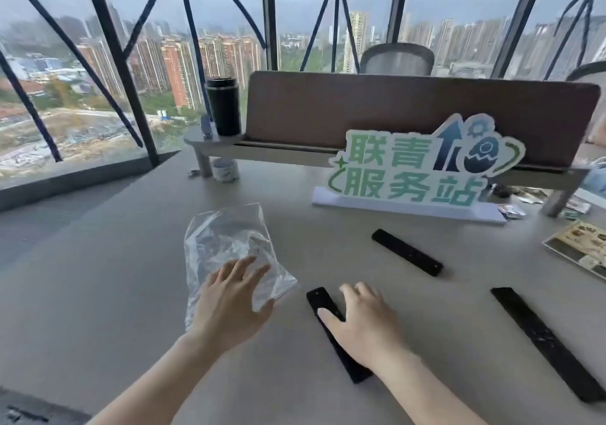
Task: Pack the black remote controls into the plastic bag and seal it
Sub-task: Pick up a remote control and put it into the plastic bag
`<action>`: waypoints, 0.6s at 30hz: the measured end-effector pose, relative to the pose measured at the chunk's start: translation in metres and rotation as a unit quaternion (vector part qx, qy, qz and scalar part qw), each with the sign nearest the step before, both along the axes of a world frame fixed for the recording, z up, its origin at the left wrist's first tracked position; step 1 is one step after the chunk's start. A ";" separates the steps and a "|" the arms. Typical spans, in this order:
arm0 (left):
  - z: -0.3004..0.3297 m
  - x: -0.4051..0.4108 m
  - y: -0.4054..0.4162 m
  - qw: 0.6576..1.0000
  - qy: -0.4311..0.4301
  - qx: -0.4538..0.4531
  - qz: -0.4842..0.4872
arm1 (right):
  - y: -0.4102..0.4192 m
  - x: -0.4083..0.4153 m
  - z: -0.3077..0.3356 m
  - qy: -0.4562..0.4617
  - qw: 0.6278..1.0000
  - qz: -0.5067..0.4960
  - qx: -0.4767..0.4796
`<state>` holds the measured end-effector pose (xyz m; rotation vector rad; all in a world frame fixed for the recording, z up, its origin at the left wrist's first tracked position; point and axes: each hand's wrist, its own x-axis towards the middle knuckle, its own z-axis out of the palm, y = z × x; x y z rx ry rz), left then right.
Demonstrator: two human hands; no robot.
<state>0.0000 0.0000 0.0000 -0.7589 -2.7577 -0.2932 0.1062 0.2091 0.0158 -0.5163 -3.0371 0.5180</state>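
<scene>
Hands: left hand (229,303) spread, pinning plastic bag (229,250); right hand (364,323) laid open over nearest remote (328,323), apparently for pickup.
Other remotes: two, loose toward the tabletop's (98,277) right edge.

Three remote controls (407,252) are plain black against the pale grey tabletop (98,277). The plastic bag (226,241) is clear. At one o'clock, a white sign (423,168) carries green characters; the tumbler (224,106) is black.
</scene>
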 end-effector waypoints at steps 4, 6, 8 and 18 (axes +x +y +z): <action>-0.018 0.005 -0.022 0.999 0.040 0.000 0.021 | -0.011 0.026 -0.009 -0.022 0.999 -0.047 0.012; -0.017 0.008 -0.029 0.998 0.037 -0.021 0.041 | -0.017 0.037 -0.009 -0.045 0.998 -0.051 -0.008; -0.009 0.016 -0.029 0.999 0.021 -0.025 0.035 | -0.019 0.049 -0.004 -0.053 0.996 -0.061 -0.022; 0.030 0.055 0.022 0.992 -0.006 0.075 -0.097 | -0.021 0.068 0.048 -0.062 0.902 -0.054 -0.425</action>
